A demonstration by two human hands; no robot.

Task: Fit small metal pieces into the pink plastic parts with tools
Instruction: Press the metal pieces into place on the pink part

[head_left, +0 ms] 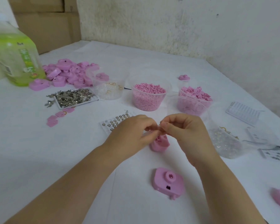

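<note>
Pink plastic part [160,143]: on the white table [39,143], just under my fingertips.
Small piece [159,126], too blurred to identify: pinched between my left hand [132,131] and right hand [183,128], the fingers of both curled onto it.
Second pink part [169,181]: nearer me.
Tray of metal pieces [74,97], tub of pink pellets [148,97]: beyond.

a green bottle [14,59] stands near cardboard boxes [44,25].

Matt pink plastic part [169,181], shiny metal pieces [72,97], clear glossy plastic tubs [149,97], rough wall [184,26].
</note>
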